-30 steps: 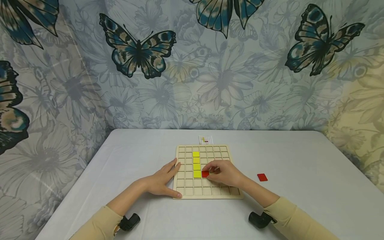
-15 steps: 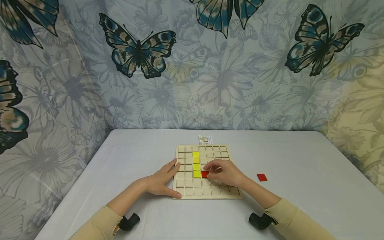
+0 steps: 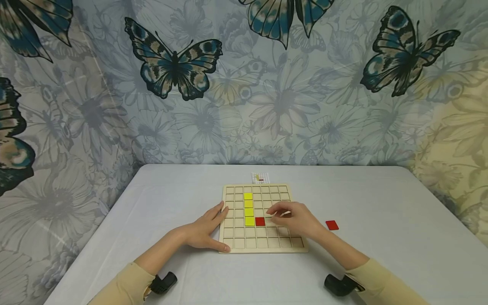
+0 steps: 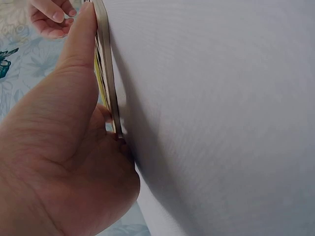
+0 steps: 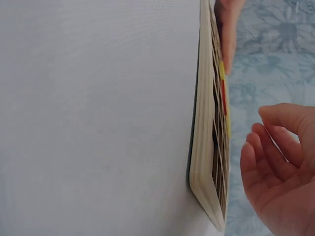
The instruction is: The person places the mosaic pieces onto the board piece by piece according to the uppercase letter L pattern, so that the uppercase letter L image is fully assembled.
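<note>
A wooden grid board (image 3: 240, 242) lies on the table. One column of it carries yellow square tiles (image 3: 249, 211), several in a row, and a red square tile (image 3: 260, 221) sits in the cell right of the nearest yellow one. My left hand (image 3: 203, 229) rests along the board's left side, fingers spread, thumb on the near left corner. Over the right part of the board hovers my right hand (image 3: 295, 219), fingers loosely bent and nothing between them; the right wrist view shows the same bare right hand (image 5: 280, 162) apart from the board.
A second red tile (image 3: 332, 225) lies loose on the white tablecloth (image 3: 373, 203), right of the board. Behind the board's far edge is a small printed card (image 3: 260, 178) with a grid pattern. Butterfly-patterned fabric (image 3: 244, 118) hangs behind the table.
My right hand has let go of the red tile and drawn back a little to the right, so the whole tile now shows in its cell. The left hand has stayed put.
</note>
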Motion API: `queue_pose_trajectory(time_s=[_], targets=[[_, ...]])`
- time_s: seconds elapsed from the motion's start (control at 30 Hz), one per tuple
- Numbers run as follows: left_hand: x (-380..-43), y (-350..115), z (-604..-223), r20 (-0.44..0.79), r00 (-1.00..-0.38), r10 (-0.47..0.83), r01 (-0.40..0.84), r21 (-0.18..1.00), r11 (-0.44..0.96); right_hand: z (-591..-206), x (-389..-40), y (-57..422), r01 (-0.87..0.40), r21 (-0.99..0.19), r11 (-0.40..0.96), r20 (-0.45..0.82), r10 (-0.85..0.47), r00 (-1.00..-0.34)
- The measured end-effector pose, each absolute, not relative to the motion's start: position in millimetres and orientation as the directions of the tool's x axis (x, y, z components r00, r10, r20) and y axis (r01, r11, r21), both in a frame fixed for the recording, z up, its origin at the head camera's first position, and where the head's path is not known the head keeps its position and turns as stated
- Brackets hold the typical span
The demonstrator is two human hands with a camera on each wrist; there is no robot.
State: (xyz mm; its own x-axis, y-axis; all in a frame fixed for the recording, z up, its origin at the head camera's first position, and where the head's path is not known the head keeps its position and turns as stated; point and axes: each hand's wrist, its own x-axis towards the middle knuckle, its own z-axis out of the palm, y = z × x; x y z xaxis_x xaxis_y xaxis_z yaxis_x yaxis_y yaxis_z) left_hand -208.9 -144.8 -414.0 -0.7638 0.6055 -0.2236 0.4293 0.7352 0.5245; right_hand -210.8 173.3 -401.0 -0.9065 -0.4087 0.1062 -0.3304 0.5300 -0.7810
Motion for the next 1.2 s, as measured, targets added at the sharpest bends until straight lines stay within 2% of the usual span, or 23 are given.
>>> queue_pose_trajectory(time_s=[0.47,0.73,1.2], targets=[[-209,-145,-415,-0.223,-0.763,0.607,0.427,0.531,0.732,-394,-200,212,-0.236,-0.795,0.559,0.088,-0.278,-0.956],[-209,-145,-416,-0.218,-0.764,0.608,0.433,0.525,0.733,-396,-194,236,-0.224,-0.772,0.595,0.106,-0.227,-0.968],[-209,-146,-416,-0.219,-0.762,0.61,0.437,0.521,0.733,-397,-181,274,-0.245,-0.641,0.728,0.171,-0.176,-0.969]])
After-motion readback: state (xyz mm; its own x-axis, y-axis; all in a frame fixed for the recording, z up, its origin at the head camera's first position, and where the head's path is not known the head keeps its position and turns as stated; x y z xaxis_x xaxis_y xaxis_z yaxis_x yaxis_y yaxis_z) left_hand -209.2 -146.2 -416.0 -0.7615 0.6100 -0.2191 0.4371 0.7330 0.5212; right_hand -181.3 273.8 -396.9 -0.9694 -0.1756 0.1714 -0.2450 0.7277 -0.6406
